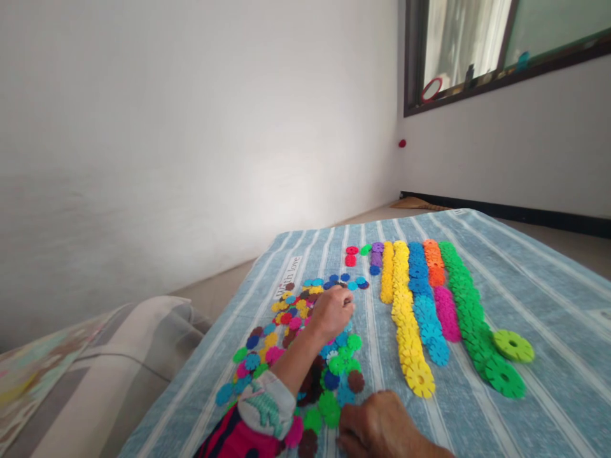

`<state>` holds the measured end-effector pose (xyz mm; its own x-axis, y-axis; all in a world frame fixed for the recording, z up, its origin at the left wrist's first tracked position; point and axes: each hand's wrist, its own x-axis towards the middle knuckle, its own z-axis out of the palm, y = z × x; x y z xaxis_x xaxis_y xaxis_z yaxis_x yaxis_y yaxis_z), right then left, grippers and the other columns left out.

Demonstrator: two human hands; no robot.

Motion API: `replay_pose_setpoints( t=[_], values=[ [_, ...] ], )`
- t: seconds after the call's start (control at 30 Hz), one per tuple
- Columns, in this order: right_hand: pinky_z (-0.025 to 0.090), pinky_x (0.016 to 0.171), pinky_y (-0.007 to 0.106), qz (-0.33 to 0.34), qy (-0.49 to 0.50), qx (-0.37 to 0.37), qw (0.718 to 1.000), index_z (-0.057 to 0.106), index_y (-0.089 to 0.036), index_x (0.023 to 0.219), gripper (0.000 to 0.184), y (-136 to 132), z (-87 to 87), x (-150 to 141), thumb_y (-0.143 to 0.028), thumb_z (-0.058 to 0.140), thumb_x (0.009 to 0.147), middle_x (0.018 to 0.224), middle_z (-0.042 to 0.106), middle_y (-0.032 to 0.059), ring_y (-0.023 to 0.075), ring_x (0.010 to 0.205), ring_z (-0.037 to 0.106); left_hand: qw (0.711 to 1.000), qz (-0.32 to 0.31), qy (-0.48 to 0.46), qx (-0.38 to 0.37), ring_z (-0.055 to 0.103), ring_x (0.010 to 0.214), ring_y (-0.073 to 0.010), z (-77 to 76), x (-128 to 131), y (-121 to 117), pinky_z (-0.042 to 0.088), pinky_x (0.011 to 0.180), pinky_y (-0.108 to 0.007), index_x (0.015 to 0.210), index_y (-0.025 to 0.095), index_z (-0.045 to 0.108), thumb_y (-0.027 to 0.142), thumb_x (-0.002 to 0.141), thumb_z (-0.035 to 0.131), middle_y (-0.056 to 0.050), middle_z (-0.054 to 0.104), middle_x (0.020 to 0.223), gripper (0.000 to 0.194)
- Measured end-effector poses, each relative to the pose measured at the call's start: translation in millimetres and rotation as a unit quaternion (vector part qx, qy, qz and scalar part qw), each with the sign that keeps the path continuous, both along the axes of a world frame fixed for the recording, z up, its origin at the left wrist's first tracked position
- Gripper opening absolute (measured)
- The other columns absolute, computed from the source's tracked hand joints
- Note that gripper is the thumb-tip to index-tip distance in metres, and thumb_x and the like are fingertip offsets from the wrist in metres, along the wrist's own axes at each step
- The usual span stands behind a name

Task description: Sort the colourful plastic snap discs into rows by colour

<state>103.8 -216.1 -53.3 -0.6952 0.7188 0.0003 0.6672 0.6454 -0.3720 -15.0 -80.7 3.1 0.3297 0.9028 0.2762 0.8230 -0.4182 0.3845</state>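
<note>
My left hand (333, 312) reaches over a loose pile of coloured plastic snowflake discs (291, 318), its fingers curled down; whatever they pinch is hidden. Closer to me, my right hand (382, 423) rests low on the striped cloth beside green discs (329, 407). Its fingers are bent inward, and I cannot see what is in them. To the right, overlapping discs lie in rows by colour: a yellow row (403, 305), a blue row (420, 273), an orange row (433, 261), a magenta row (446, 312) and a long green row (470, 305).
A large lime disc (513, 345) lies beside the green row's near end. Short purple (377, 254) and red groups (351, 254) sit at the far end of the striped cloth (539, 369). A grey-striped cover (128, 356) is at left. Walls and a window (468, 44) stand behind.
</note>
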Motion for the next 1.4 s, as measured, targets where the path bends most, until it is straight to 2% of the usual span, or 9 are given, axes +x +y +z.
replay_pose_setpoints(
  t=[0.2, 0.37, 0.43, 0.57, 0.77, 1.03, 1.2, 1.3, 1.4],
  values=[
    [0.024, 0.047, 0.027, -0.010, 0.008, -0.002, 1.000, 0.068, -0.025, 0.088, 0.009, -3.1, 5.9, 0.7, -0.030, 0.062, 0.083, 0.076, 0.075, -0.0002, 0.0199, 0.066, 0.071, 0.997, 0.079, 0.004, -0.021, 0.056, 0.067, -0.0135, 10.3, -86.4, -30.4, 0.040, 0.068, -0.024, 0.067, 0.017, 0.064, 0.016, 0.079, 0.052, 0.000, 0.062, 0.070, 0.017],
    [0.021, 0.045, 0.025, -0.017, 0.020, 0.002, 1.000, 0.067, -0.023, 0.084, 0.007, -5.5, -0.5, 1.0, -0.026, 0.062, 0.080, 0.071, 0.074, 0.0007, 0.0174, 0.059, 0.069, 0.993, 0.114, -0.025, -0.018, 0.059, 0.071, -0.0146, -0.6, -119.4, -46.2, 0.041, 0.069, -0.024, 0.068, 0.018, 0.064, 0.020, 0.080, 0.050, 0.000, 0.065, 0.072, 0.019],
    [0.020, 0.044, 0.024, -0.021, 0.036, 0.006, 0.999, 0.066, -0.022, 0.080, 0.006, -6.5, -6.4, 2.5, -0.025, 0.061, 0.080, 0.067, 0.073, 0.0002, 0.0146, 0.054, 0.066, 0.992, 0.121, -0.035, 0.000, 0.059, 0.070, -0.0145, -9.0, -122.6, -47.9, 0.042, 0.069, -0.024, 0.069, 0.018, 0.064, 0.020, 0.080, 0.050, -0.001, 0.065, 0.072, 0.019],
    [0.018, 0.043, 0.022, -0.023, 0.066, 0.002, 0.998, 0.064, -0.021, 0.074, 0.008, -7.0, -14.9, 5.1, -0.023, 0.060, 0.080, 0.058, 0.068, -0.0020, 0.0090, 0.046, 0.057, 0.994, 0.093, -0.043, 0.037, 0.059, 0.070, -0.0142, -22.5, -123.5, -46.7, 0.042, 0.069, -0.024, 0.068, 0.018, 0.064, 0.021, 0.082, 0.049, -0.001, 0.064, 0.071, 0.020],
    [0.017, 0.044, 0.022, -0.023, 0.083, -0.010, 0.996, 0.064, -0.020, 0.073, 0.009, -7.8, -13.9, 6.9, -0.024, 0.059, 0.080, 0.054, 0.062, -0.0035, 0.0071, 0.043, 0.045, 0.993, 0.090, -0.061, 0.055, 0.060, 0.070, -0.0137, -29.6, -123.9, -46.2, 0.043, 0.069, -0.024, 0.070, 0.017, 0.064, 0.019, 0.082, 0.050, -0.001, 0.064, 0.072, 0.019],
    [0.022, 0.046, 0.022, -0.026, 0.107, -0.022, 0.994, 0.064, -0.022, 0.076, 0.007, -8.8, -8.7, 8.2, -0.024, 0.059, 0.080, 0.059, 0.064, -0.0036, 0.0089, 0.047, 0.048, 0.993, 0.069, -0.063, 0.075, 0.060, 0.068, -0.0134, -25.4, -118.4, -48.8, 0.044, 0.068, -0.024, 0.067, 0.017, 0.065, 0.017, 0.083, 0.048, -0.001, 0.064, 0.069, 0.022],
    [0.021, 0.046, 0.023, -0.013, 0.114, -0.021, 0.993, 0.065, -0.024, 0.080, 0.005, -5.2, -8.4, 8.9, -0.024, 0.060, 0.080, 0.062, 0.066, -0.0046, 0.0097, 0.049, 0.050, 0.991, 0.052, -0.097, 0.069, 0.060, 0.065, -0.0123, -20.7, -112.9, -51.5, 0.044, 0.064, -0.022, 0.069, 0.018, 0.066, 0.021, 0.082, 0.050, 0.000, 0.064, 0.068, 0.020],
    [0.023, 0.047, 0.022, -0.010, 0.118, -0.032, 0.992, 0.066, -0.024, 0.080, 0.005, -4.2, -10.0, 10.3, -0.025, 0.061, 0.080, 0.062, 0.066, -0.0055, 0.0094, 0.050, 0.050, 0.992, 0.043, -0.115, 0.041, 0.059, 0.063, -0.0119, -16.7, -109.0, -54.2, 0.044, 0.063, -0.022, 0.068, 0.018, 0.066, 0.024, 0.081, 0.051, 0.001, 0.065, 0.067, 0.021],
    [0.023, 0.047, 0.022, -0.016, 0.111, -0.036, 0.993, 0.065, -0.025, 0.080, 0.005, -4.8, -9.8, 10.5, -0.025, 0.060, 0.081, 0.063, 0.065, -0.0058, 0.0097, 0.051, 0.051, 0.990, 0.035, -0.137, -0.025, 0.057, 0.060, -0.0118, -10.8, -104.6, -58.1, 0.044, 0.060, -0.021, 0.070, 0.018, 0.068, 0.028, 0.080, 0.053, 0.002, 0.065, 0.065, 0.021]
  ],
)
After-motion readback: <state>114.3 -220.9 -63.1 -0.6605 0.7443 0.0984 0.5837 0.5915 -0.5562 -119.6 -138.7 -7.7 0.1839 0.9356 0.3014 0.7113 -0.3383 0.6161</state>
